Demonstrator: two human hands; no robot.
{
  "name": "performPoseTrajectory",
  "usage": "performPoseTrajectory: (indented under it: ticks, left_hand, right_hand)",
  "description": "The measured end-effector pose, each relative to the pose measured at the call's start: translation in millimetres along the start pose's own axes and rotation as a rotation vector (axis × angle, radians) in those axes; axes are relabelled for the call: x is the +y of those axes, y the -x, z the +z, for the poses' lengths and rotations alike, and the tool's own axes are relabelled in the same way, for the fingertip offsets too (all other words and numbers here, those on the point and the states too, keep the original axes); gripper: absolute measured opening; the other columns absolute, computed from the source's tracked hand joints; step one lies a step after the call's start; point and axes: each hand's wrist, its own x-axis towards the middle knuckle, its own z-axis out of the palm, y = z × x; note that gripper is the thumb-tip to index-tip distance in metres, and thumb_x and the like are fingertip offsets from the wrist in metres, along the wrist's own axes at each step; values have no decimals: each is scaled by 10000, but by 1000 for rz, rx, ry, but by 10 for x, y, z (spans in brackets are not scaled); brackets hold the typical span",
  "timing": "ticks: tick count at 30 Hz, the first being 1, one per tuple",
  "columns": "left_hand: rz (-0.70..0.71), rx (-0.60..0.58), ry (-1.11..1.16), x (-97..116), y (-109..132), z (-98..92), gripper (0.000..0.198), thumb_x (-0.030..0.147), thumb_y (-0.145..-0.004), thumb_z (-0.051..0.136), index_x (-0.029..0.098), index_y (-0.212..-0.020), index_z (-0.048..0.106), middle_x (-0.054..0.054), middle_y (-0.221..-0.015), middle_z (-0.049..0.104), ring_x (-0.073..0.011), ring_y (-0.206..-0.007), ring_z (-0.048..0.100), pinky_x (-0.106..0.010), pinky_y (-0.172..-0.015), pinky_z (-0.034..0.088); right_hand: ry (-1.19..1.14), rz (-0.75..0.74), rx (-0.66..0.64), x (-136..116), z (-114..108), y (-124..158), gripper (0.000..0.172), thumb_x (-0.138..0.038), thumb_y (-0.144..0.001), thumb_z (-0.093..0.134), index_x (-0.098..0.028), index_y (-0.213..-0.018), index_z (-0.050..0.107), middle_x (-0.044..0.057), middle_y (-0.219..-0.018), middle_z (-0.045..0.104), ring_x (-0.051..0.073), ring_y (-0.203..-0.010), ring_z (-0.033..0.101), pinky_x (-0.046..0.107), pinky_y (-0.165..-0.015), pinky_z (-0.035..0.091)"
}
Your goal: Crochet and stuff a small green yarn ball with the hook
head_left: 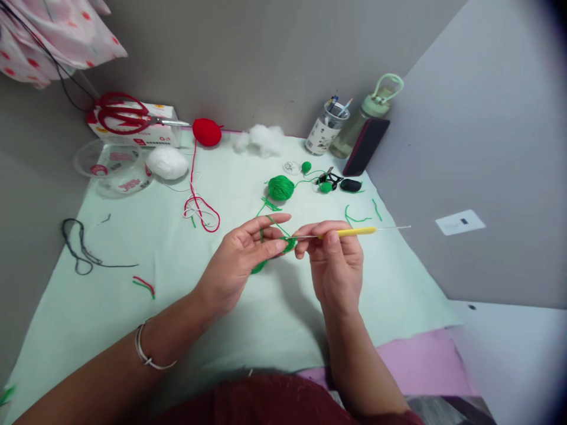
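My left hand (248, 251) pinches a small green crochet piece (290, 243) between thumb and fingers, and green yarn runs up over its raised index finger. My right hand (336, 254) grips a crochet hook (357, 232) by its yellow handle. The hook's thin metal shaft reaches left to the green piece; whether its tip is inside a stitch is too small to tell. Another green crocheted part (259, 267) shows just under the left hand, partly hidden. Beyond the hands lies a ball of green yarn (280, 188), from which a strand leads toward the left hand.
Red-handled scissors (126, 115) rest on a box at the back left, near clear plastic tubs (128, 177), white yarn (167, 162) and red yarn (207, 132). White stuffing (261, 140), a pen cup (325, 133), a bottle (358, 127) and a phone (365, 147) line the back.
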Motion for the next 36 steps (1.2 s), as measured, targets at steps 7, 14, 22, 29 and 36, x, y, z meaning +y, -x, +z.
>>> performPoseTrajectory:
  ticks: [7,14,22,29,36]
  left_hand:
    - [119,46,-146,10,17,19,361,207,-808,872,254,-1163,828,20,-859,633,-131,-823,606,-269,-784,501]
    - [172,88,-195,-21,36,45,491,87,-749,880,244,-1209,804,41,-811,664,-115,-802,626,-233,-788,519]
    - [-159,-87,167,24,-13,2,361,232,-825,881,126,-1162,806,92,-636,480,19,-438,234,-150,-423,247]
    - [-18,-48,13,14,12,16,428,205,-797,906,214,-1210,795,29,-808,667,1,-479,373,-172,-444,306]
    - [-45,-32,87,-41,4,40,414,168,-773,908,212,-1175,818,63,-717,603,4,-462,335,-169,-454,311]
  right_hand:
    - [275,-216,-46,-39,-28,83,175,-256,-1074,578,-266,-1059,752,37,-976,801,171,-753,738,355,-670,628]
    - [651,-559,-152,58,-62,152,299,-145,-1039,590,-319,-1222,750,43,-976,786,224,-929,761,397,-741,640]
    - [526,-416,30,36,-9,106,215,-206,-1048,613,-286,-1057,812,35,-928,739,166,-750,715,338,-646,621]
    - [193,-139,-39,25,28,39,155,-334,-1035,666,-263,-1022,804,40,-971,795,158,-724,708,316,-629,618]
    - [567,-446,9,88,66,149,185,-211,-980,725,-325,-1071,838,46,-999,768,207,-883,746,357,-694,634]
